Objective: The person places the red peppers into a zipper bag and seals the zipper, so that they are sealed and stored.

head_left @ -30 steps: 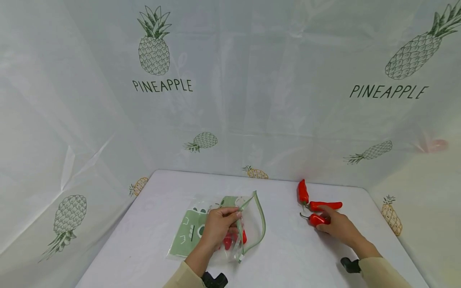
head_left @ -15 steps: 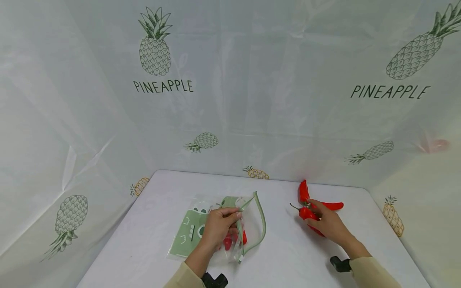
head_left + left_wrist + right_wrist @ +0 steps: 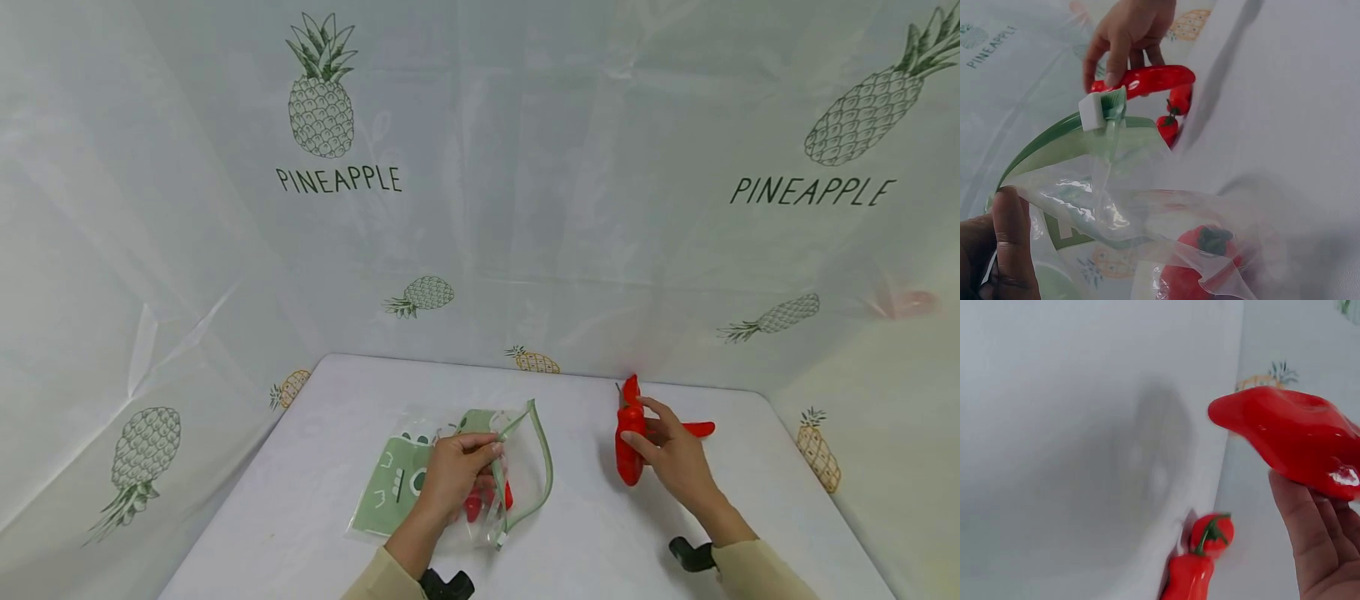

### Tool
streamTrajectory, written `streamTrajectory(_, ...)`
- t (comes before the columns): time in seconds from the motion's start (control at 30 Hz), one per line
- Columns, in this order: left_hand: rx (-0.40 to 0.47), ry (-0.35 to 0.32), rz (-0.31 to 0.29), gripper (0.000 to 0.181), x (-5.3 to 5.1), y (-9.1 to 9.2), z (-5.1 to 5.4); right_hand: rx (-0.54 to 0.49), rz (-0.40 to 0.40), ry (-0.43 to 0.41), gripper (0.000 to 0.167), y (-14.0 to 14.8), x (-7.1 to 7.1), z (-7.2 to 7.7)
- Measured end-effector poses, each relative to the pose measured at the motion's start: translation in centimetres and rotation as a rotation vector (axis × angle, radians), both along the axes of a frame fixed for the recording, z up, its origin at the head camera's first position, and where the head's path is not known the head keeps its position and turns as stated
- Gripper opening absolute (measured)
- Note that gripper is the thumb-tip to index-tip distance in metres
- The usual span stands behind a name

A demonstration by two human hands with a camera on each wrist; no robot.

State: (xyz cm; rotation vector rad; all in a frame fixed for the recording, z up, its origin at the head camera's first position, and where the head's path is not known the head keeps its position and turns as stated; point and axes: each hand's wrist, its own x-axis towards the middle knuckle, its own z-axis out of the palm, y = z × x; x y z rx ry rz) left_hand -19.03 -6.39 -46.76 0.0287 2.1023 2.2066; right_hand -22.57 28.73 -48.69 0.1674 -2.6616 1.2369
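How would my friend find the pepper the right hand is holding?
Find the white table, then the right hand above it. That hand grips the red pepper, lifted clear, while the two loose peppers nearby lie on the table.

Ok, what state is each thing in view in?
Clear bag: mouth open
Red items: inside the bag
Held pepper: up off the table
Left hand: pinching the bag
Right hand: gripping the held pepper
Back pepper: lying on the table
Rightmost pepper: lying on the table

Glossy red pepper (image 3: 630, 454) aloft, right of an open, green-rimmed clear bag (image 3: 550, 468)
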Motion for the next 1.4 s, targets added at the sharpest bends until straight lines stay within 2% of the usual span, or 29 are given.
streamTrajectory(0.17, -0.007, -0.001, 0.004, 0.029, 0.0, 0.0, 0.0, -0.079, -0.038, -0.005, 0.065, -1.0, 0.2, 0.3)
streamTrajectory(0.37, -0.003, -0.003, 0.007, 0.029, -0.1, 0.0, -0.1, -0.122, -0.046, -0.067, 0.066, -2.1, 0.6, 0.8)
streamTrajectory(0.6, 0.005, -0.002, 0.006, 0.029, 0.0, 0.0, -0.1, -0.139, -0.003, -0.083, 0.067, -2.9, 0.9, 1.1)
streamTrajectory(0.87, 0.007, -0.002, 0.004, 0.029, 0.0, 0.0, -0.1, -0.111, -0.016, -0.049, 0.065, -3.8, 1.1, 1.2)
streamTrajectory(1.4, 0.014, 0.004, 0.005, 0.029, -0.3, 0.1, 0.0, -0.144, -0.015, -0.102, 0.064, -5.4, 1.5, 1.8)
